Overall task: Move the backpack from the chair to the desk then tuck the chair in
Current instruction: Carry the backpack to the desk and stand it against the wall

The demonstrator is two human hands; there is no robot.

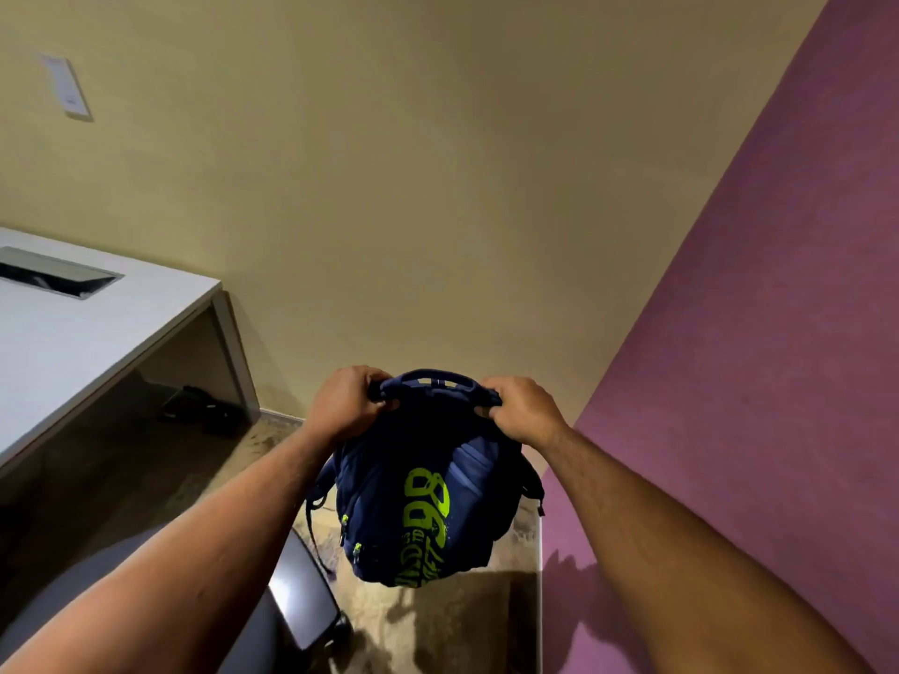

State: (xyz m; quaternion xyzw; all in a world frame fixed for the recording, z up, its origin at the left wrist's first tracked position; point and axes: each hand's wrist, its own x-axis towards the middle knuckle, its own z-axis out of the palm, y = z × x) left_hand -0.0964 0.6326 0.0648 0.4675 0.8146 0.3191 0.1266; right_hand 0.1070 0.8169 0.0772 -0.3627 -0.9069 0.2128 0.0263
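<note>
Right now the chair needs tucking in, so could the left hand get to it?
Probably not yet: the left hand and right hand both grip the lifted backpack; the chair sits below.

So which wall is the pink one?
The wall on the right, beside the right hand. It is pinkish purple; the wall ahead, behind the backpack, is yellowish.
</note>
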